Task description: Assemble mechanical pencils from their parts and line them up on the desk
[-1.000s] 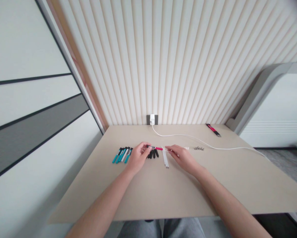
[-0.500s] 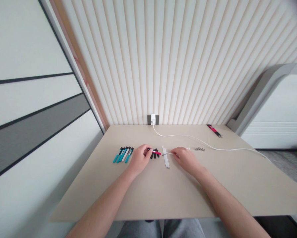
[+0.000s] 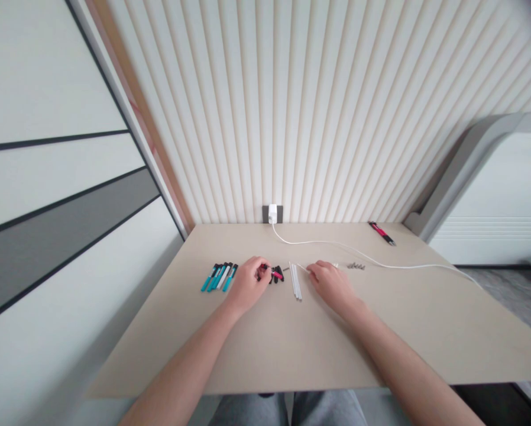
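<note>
My left hand [image 3: 251, 277] is closed on a red and black pen part [image 3: 277, 274], whose red end points right and slightly down. Under and beside that end lie several short black pen grips [image 3: 280, 272]. A tiny dark piece [image 3: 285, 269], perhaps a spring, shows just right of the red end. Pinched in the fingertips of my right hand [image 3: 332, 281] is a thin white pen refill [image 3: 303, 268], slanting up and left. Between the hands, several white refills [image 3: 295, 284] lie side by side on the table.
Teal and white pen barrels [image 3: 220, 277] with black ends lie in a row at left. Small metal springs [image 3: 356, 266] sit right of my right hand. Farther back are a red and black pen [image 3: 382, 234] and a white cable [image 3: 336, 243] running from a charger [image 3: 272, 213].
The refill in my right hand has tilted upward, away from the red part. The tiny dark piece now appears nearer the red end, which points more downward.
</note>
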Available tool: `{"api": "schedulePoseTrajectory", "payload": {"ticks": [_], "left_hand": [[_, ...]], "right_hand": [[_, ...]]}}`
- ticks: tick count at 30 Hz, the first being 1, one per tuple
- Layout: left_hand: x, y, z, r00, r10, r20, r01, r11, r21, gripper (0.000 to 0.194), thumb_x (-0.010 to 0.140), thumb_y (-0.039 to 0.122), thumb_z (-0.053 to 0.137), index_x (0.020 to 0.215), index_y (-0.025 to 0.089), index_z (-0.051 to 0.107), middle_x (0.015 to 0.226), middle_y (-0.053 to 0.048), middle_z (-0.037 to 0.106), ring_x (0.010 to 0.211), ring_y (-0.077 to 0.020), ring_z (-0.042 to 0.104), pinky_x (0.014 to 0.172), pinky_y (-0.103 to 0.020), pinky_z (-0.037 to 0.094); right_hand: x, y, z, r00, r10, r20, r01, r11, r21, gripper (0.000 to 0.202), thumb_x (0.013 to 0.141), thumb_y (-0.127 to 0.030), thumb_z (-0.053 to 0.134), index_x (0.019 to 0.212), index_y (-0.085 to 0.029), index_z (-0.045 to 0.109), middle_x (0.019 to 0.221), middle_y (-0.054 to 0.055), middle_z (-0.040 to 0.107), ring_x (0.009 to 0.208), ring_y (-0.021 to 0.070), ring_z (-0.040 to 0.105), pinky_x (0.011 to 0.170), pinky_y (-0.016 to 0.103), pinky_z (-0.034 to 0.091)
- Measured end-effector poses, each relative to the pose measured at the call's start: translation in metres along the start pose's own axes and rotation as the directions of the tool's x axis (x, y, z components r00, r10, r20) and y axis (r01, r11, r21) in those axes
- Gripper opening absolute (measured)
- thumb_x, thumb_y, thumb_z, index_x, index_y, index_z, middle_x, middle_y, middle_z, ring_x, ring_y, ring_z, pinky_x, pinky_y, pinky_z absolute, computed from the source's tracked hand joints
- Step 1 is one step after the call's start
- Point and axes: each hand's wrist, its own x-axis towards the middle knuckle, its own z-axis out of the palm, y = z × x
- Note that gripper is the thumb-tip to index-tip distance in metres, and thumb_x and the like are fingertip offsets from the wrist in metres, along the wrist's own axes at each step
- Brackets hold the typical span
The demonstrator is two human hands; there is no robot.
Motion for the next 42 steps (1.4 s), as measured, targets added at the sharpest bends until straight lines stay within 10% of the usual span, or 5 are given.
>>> {"api": "schedulePoseTrajectory", "payload": {"ticks": [11,19,29,42], "left_hand": [[-0.001,0.01,-0.003,0.998,0.056,0.034,-0.056,0.998,-0.002,0.008,0.081,0.014,0.05,0.08,0.019,0.057,0.078,-0.002,0.059,0.069,-0.0147,0.056,0.067,-0.025,0.044],[-0.002,0.012,-0.002,0.996,0.072,0.042,-0.074,0.997,0.037,0.009,0.085,0.016,0.048,0.081,0.019,0.057,0.077,-0.002,0.058,0.071,-0.0152,0.055,0.068,-0.026,0.043],[-0.004,0.015,-0.002,0.995,0.091,0.045,-0.093,0.995,0.04,0.01,0.088,0.018,0.047,0.083,0.019,0.056,0.079,-0.002,0.058,0.071,-0.015,0.055,0.068,-0.026,0.043],[-0.006,0.013,0.003,0.992,0.116,0.054,-0.118,0.993,0.032,0.01,0.091,0.022,0.048,0.092,0.019,0.058,0.083,-0.002,0.061,0.076,-0.0146,0.057,0.068,-0.025,0.043]], "right_hand": [[0.019,-0.028,0.005,0.969,-0.195,-0.153,0.205,0.977,0.054,0.024,0.092,-0.021,0.048,0.106,-0.025,0.067,0.109,0.01,0.062,0.1,0.0255,0.054,0.085,0.037,0.04],[0.079,-0.039,0.02,0.97,-0.224,0.091,0.234,0.965,-0.117,0.024,0.088,-0.022,0.055,0.109,-0.022,0.068,0.105,0.013,0.065,0.1,0.0249,0.052,0.084,0.035,0.036],[0.092,-0.039,0.017,0.977,-0.208,0.052,0.212,0.972,-0.101,0.019,0.091,-0.025,0.053,0.097,-0.017,0.069,0.093,0.013,0.069,0.091,0.0235,0.055,0.08,0.034,0.032],[0.002,0.097,-0.008,0.943,0.088,-0.322,-0.095,0.995,-0.006,0.022,0.092,-0.029,0.048,0.093,-0.022,0.068,0.091,0.006,0.07,0.09,0.0234,0.058,0.078,0.034,0.036]]}}
